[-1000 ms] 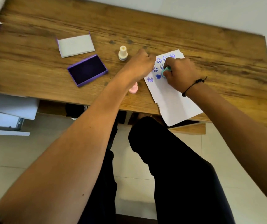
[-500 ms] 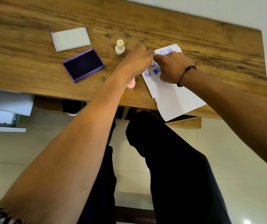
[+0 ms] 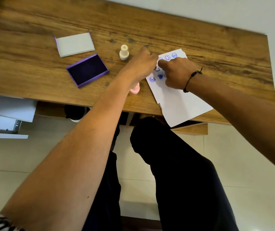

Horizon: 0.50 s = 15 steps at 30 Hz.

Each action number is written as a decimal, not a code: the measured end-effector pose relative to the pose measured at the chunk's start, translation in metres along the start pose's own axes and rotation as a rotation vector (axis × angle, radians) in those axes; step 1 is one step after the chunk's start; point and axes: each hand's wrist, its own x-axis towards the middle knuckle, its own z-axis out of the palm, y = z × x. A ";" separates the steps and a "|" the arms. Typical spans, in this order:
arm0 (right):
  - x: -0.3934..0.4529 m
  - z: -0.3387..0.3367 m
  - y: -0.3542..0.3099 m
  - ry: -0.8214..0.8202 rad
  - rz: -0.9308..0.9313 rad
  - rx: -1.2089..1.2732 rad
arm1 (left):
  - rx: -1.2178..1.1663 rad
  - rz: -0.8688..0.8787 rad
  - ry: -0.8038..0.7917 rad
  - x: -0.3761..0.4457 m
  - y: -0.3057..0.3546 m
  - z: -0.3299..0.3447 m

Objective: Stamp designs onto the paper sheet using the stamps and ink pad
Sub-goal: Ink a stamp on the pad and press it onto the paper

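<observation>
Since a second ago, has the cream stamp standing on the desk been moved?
No. The cream stamp stands just right of the open ink pad, below the same dark stains on the desk; only the camera shifted.

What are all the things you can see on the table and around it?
Ink pad: one, purple, open, left of the hands.
Lid: one, grey-white with purple edge, behind the ink pad.
Cream stamp: one, upright, beside the left hand.
Pink stamp: one, near the front edge, partly hidden by the left arm.
Teal stamp: one, in the right hand, mostly hidden.
Paper sheet: one, white, blue prints, overhanging the table.
Left hand: at the sheet's edge.
Right hand: on the sheet, black bracelet.
</observation>
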 end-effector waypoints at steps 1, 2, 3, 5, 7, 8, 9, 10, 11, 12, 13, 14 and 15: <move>0.000 -0.001 0.000 -0.009 0.002 0.026 | -0.042 0.001 0.006 -0.003 0.002 -0.002; -0.001 -0.003 0.000 -0.018 0.012 0.060 | -0.086 0.004 0.012 -0.007 0.003 -0.005; -0.002 -0.005 0.001 -0.021 0.029 0.107 | -0.130 0.010 0.027 -0.009 0.005 -0.008; -0.007 -0.010 0.006 0.031 0.094 0.248 | -0.215 0.022 0.071 -0.013 0.002 -0.013; -0.014 -0.018 0.015 0.130 0.198 0.434 | -0.297 0.006 0.108 -0.021 0.000 -0.019; -0.018 -0.022 0.018 0.171 0.248 0.570 | -0.329 -0.007 0.124 -0.024 0.000 -0.023; -0.026 -0.026 0.021 0.193 0.285 0.740 | -0.354 -0.015 0.134 -0.030 -0.001 -0.026; -0.034 -0.030 0.021 0.202 0.318 0.901 | -0.378 -0.016 0.136 -0.036 -0.002 -0.028; -0.037 -0.032 0.020 0.209 0.350 1.021 | -0.397 -0.014 0.136 -0.040 -0.003 -0.031; -0.040 -0.033 0.019 0.208 0.372 1.104 | -0.417 -0.016 0.139 -0.043 -0.003 -0.033; -0.041 -0.034 0.018 0.204 0.383 1.158 | -0.438 -0.024 0.145 -0.045 -0.004 -0.034; -0.043 -0.035 0.016 0.206 0.395 1.187 | -0.456 -0.032 0.154 -0.046 -0.005 -0.035; -0.045 -0.035 0.013 0.202 0.399 1.216 | -0.472 -0.041 0.161 -0.046 -0.006 -0.035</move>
